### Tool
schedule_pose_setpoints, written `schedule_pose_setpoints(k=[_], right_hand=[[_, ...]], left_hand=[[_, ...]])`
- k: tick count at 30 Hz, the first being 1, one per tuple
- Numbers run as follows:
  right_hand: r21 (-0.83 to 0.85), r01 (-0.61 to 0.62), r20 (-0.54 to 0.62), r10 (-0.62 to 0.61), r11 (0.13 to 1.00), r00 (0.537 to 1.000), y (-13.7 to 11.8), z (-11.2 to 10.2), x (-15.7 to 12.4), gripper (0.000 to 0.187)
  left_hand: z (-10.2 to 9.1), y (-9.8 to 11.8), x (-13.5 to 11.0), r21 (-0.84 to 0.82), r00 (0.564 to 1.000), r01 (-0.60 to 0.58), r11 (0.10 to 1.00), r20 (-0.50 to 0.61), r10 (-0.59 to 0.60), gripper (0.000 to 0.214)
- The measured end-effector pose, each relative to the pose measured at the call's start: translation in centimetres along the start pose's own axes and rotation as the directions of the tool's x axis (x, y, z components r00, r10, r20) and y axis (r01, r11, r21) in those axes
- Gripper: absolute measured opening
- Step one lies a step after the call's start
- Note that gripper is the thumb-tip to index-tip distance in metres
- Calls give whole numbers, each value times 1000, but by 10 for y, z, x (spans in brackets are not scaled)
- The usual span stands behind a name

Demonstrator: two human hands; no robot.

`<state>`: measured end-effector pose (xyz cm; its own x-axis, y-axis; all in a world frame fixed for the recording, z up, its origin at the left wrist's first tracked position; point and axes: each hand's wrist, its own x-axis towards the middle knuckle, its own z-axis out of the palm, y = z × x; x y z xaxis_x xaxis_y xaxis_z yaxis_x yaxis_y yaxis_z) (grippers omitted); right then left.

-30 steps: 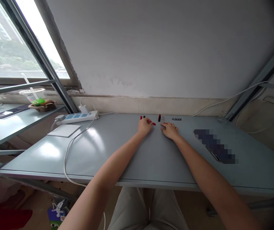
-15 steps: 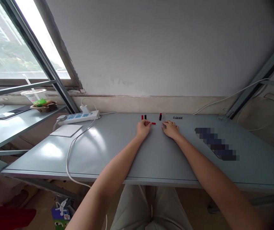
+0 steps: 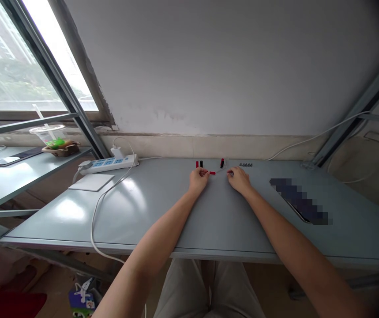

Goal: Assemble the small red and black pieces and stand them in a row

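Note:
My left hand [image 3: 199,180] rests near the back of the grey desk, fingers closed on a small red stick-like piece [image 3: 212,172] that points right. A short red piece [image 3: 197,164] and a short black piece [image 3: 201,163] stand just behind that hand. To the right, my right hand [image 3: 238,179] has thumb and fingertips pinched together; what is in them is too small to make out. Between and behind the hands is a red-and-black piece [image 3: 222,163], with something clear beside it. Several small dark cone-like pieces [image 3: 245,164] form a row beyond my right hand.
A white power strip [image 3: 114,163] with a plugged-in adapter lies at the back left, its cable crossing the desk [image 3: 163,212]. Nearby is a flat white square [image 3: 91,181]. A blurred-out phone-like object [image 3: 300,201] lies right. A plastic cup [image 3: 52,136] stands on the left shelf.
My right hand has lifted slightly and shifted a little right, its fingers curling from lying flatter into a pinch. My left hand keeps the red piece in place.

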<state>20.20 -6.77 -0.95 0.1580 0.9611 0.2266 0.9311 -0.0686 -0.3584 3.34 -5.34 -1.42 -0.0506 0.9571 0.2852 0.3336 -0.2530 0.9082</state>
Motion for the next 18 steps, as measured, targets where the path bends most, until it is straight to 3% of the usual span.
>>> schedule_pose_setpoints(k=[10,18], right_hand=[[-131,243,8,-244,961,970,-12,10,0,38],[-186,299,61,-293,936,954,-13,14,-3,39]], left_hand=[[-2,6,-3,27,1000,19,999,-1,-19,5],[-1,-2,2,29,1000,2,1000,-7,-2,8]])
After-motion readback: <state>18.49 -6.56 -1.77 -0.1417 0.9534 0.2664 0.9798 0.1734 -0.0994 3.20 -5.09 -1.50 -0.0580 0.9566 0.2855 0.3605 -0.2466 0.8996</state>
